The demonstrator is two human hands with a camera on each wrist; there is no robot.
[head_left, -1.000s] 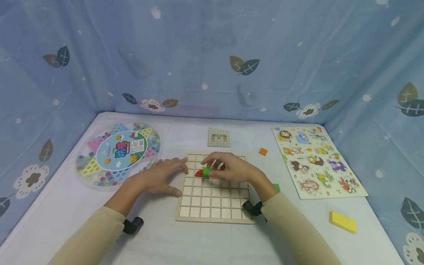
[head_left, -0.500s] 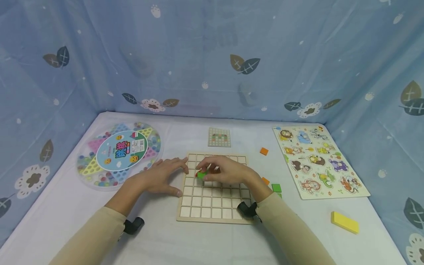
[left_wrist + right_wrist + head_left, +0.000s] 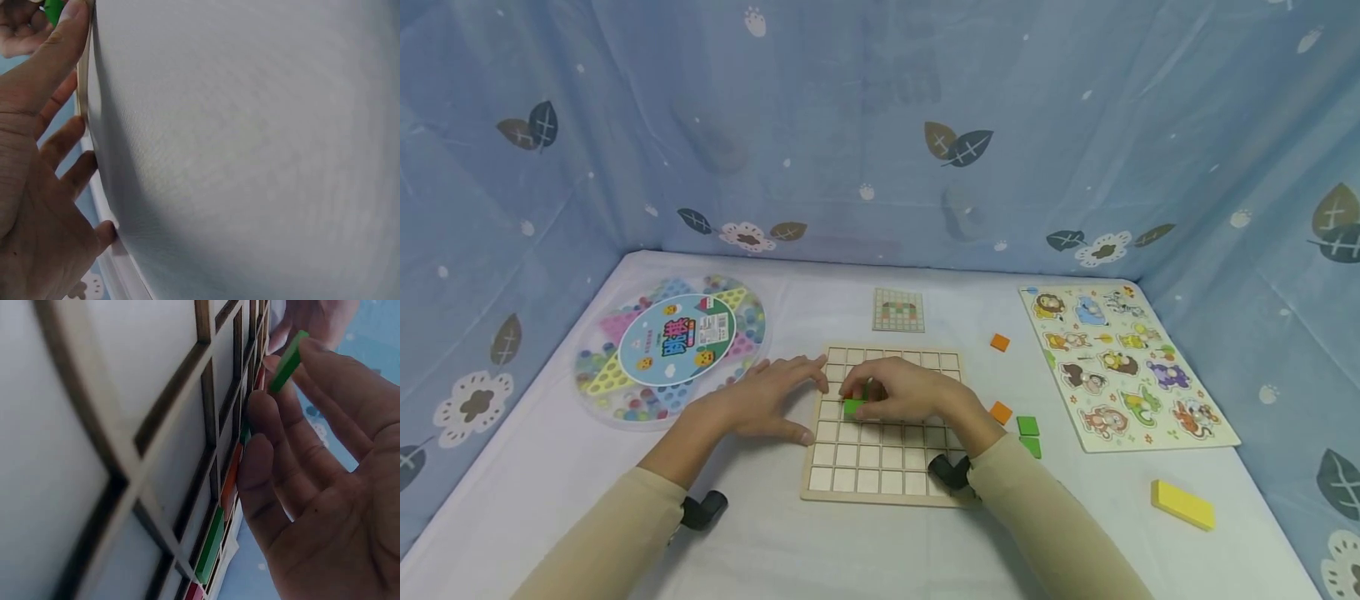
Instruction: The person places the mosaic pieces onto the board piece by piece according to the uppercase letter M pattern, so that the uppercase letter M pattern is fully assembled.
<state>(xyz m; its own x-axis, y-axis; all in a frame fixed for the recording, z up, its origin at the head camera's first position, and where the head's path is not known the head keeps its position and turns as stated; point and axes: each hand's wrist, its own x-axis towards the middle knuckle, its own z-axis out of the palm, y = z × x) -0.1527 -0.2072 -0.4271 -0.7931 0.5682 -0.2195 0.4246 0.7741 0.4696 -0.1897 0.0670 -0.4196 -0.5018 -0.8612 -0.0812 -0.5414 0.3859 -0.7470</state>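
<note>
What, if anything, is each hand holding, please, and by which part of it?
The right hand pinches a green tile with the thumb at one edge; the opposing contact is partly hidden. The left hand holds nothing.

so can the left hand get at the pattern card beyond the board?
Probably yes: the left hand is empty at the left edge of the board, and nothing seems to block its way to the pattern card.

Soft light casts faint shadows, and both wrist views look dimmer.
</note>
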